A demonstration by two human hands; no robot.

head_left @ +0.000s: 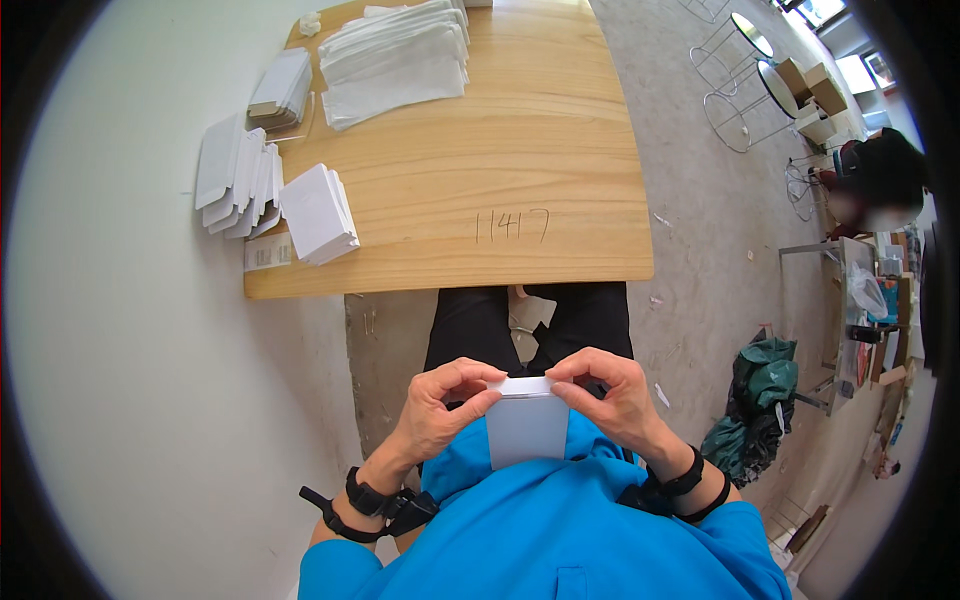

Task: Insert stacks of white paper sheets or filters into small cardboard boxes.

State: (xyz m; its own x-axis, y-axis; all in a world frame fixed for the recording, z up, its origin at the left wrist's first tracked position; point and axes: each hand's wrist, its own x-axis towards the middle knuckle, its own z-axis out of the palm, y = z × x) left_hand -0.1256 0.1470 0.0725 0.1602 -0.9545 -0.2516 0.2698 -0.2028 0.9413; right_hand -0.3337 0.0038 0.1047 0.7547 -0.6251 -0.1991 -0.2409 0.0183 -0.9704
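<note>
Both hands are holding a white box (pixel 527 430) over the lap, just off the table's near edge: the left hand (pixel 440 405) and right hand (pixel 615 400) are each pinching a top corner narrowly between thumb and fingers. The box's broad face is lying smooth, so its body is looking formed; the top end is seemingly the part being worked, and whether it is fully closed I cannot tell. On the table (pixel 540 120), a stack (pixel 320 215) is sitting near the near left corner, a fanned pile (pixel 240 175) is leaning along the left edge, another stack (pixel 280 88) is lying beyond it, and white sheets (pixel 395 60) are covering part of the far edge; which are done and which are left is not showing. A handwritten mark is running near the near edge. A white wall (pixel 130 200) is flanking the left edge; stools (pixel 750 35), cartons (pixel 812 85), dark bags (pixel 765 385) and a blurred person (pixel 880 170) are occupying the right side of the room.
</note>
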